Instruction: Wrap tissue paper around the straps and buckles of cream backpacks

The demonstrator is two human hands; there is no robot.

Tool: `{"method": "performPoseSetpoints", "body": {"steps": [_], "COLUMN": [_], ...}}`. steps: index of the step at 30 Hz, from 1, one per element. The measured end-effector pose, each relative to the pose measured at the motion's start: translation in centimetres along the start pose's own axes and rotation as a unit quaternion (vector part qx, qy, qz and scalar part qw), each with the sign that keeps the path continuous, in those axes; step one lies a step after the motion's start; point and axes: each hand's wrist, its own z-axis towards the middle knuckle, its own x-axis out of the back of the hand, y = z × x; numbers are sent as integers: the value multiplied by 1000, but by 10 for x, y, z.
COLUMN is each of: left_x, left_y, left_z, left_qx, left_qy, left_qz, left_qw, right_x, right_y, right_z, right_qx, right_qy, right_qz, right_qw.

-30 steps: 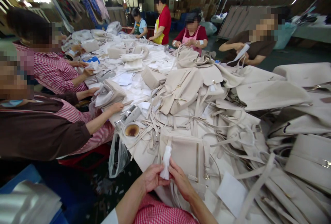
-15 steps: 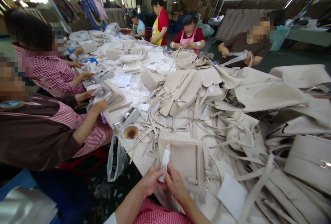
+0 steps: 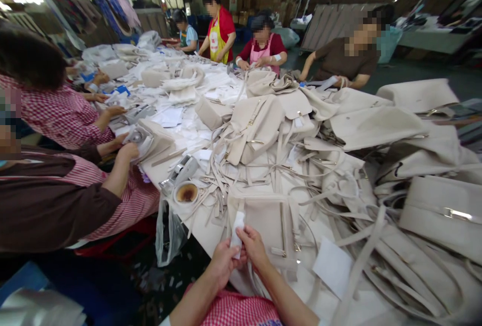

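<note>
Both hands meet at the near table edge over a beige bag (image 3: 263,215) that lies flat with its zip and buckle showing. A folded strip of white paper (image 3: 237,225) is pinched between my left hand (image 3: 225,260) and my right hand (image 3: 253,245). It appears wrapped round a beige strap of the bag, whose upper end shows above the paper. My left fingers grip its lower end, and my right thumb and fingers close on it from the right side. The fingertips behind the paper are hidden.
Beige bags (image 3: 256,120) and loose straps heap up ahead and to the right. A white sheet (image 3: 333,267) lies right of my hands. Left stand a bowl of brown liquid (image 3: 187,193), a metal object (image 3: 185,168) and a hanging plastic bag (image 3: 169,235). Several co-workers surround the table.
My right hand has moved up along the white paper strip, while my left keeps its grip. The view has turned slightly right. The far-right co-worker's hands have lowered and moved apart.
</note>
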Motion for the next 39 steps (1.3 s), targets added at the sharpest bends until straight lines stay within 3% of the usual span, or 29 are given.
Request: {"method": "performPoseSetpoints", "body": {"steps": [5,8,10,12,16,18,20,27,31,34,39], "left_x": [2,7,13,18,21,19,17,13,13,11,4], "left_y": [7,14,19,22,23,22,21,21,22,21,18], "left_z": [-4,3,11,17,25,29,32,40,44,48,56], "left_qx": [34,8,-31,-65,-105,-105,-99,-79,-77,-82,-95], "left_qy": [-7,3,17,17,25,36,36,27,22,26,22], "left_qz": [38,124,194,258,340,354,359,361,368,364,352], "left_qw": [999,992,980,964,934,929,928,929,926,927,931], "right_x": [-6,19,59,113,222,258,278,303,308,294,241], "right_y": [-8,-27,-42,-52,-45,-31,-15,8,4,4,26], "right_z": [-7,-21,-47,-91,-201,-240,-259,-232,-230,-243,-265], "right_qx": [33,52,68,76,30,-24,-68,-206,-211,-168,-166], "right_qy": [61,117,188,287,523,589,611,570,534,533,536], "right_qz": [-23,-42,-49,-55,-72,-54,-26,52,59,45,17], "right_qw": [997,991,979,953,849,806,788,794,816,828,828]}}
